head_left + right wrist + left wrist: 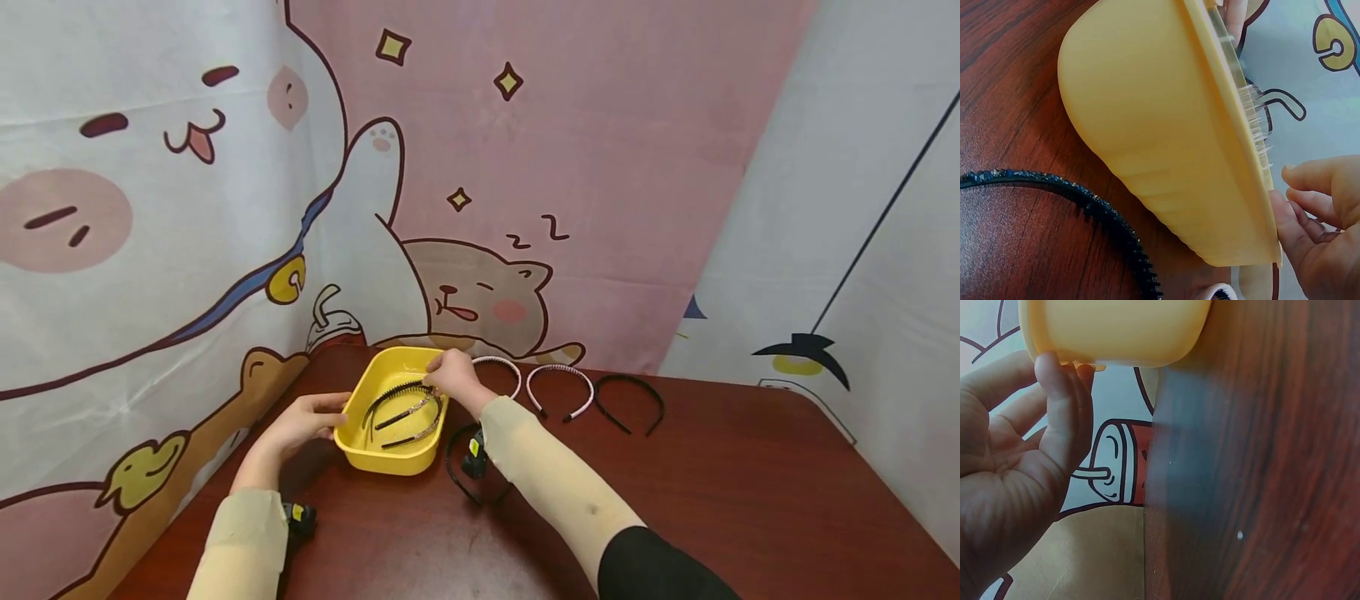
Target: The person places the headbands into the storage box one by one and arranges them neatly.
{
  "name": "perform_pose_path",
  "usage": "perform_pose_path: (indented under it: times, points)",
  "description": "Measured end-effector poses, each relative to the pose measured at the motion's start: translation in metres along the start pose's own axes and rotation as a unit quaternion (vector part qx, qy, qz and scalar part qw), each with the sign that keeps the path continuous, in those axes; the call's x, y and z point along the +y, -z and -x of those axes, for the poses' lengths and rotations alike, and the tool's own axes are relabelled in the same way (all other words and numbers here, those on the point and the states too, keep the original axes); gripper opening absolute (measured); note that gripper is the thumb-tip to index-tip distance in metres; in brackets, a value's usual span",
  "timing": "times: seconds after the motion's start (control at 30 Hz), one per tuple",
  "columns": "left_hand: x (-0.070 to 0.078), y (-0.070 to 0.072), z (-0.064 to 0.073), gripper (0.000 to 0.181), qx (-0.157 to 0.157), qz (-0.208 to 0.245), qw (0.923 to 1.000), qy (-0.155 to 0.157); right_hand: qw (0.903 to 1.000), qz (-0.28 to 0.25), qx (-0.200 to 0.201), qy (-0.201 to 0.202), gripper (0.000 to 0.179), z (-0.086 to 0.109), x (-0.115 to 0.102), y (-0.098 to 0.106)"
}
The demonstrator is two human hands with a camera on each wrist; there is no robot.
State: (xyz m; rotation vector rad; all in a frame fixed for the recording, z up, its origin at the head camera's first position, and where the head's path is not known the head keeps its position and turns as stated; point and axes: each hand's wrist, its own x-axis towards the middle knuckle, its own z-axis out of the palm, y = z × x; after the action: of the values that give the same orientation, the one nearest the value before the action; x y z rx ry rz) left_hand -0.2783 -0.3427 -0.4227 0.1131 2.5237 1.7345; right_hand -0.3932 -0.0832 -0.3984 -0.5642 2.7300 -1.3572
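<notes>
A yellow plastic basket (pixel 397 462) stands on the table with several headbands in it. My left hand (pixel 300 425) grips its left rim; in the left wrist view, the thumb and fingers (pixel 1054 381) meet at the edge. Over the right rim, my right hand (pixel 456 379) pinches the top of a glittery headband (pixel 435 425), whose ends rest in the basket. A black toothed headband (pixel 386 396) lies beside it. From the right wrist, the thumb (pixel 1285 219) touches the basket rim, and the contact with the headband is mostly hidden.
Behind the right hand lie a white headband (pixel 513 371), a pink-and-white headband (pixel 562 368) and a thin black headband (pixel 645 383). Another black headband (pixel 1110 215) sits beside the basket, under the right wrist. Printed cloth (pixel 615 208) hangs around the table's back and side.
</notes>
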Motion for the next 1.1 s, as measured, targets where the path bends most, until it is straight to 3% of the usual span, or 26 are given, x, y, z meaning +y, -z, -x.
perform_pose_path:
  times: [0.27,0.57,0.83,1.1]
  points:
    - [0.002,-0.005,-0.005,0.051,-0.004,-0.008,1.0000,-0.002,0.9996,-0.019,0.006,0.020,0.026,0.005,0.006,0.014]
    - [0.003,-0.008,-0.005,0.051,-0.002,-0.009,1.0000,-0.001,0.9941,-0.104,0.008,0.030,0.024,0.016,0.012,0.037]
    - [0.000,-0.008,0.000,0.052,-0.001,-0.008,1.0000,0.003,0.9929,-0.117,-0.009,0.020,0.025,0.037,0.021,0.066]
    - [0.001,-0.007,0.003,0.053,0.005,-0.002,1.0000,0.002,0.9944,-0.105,-0.014,0.000,0.028,0.055,0.051,0.092]
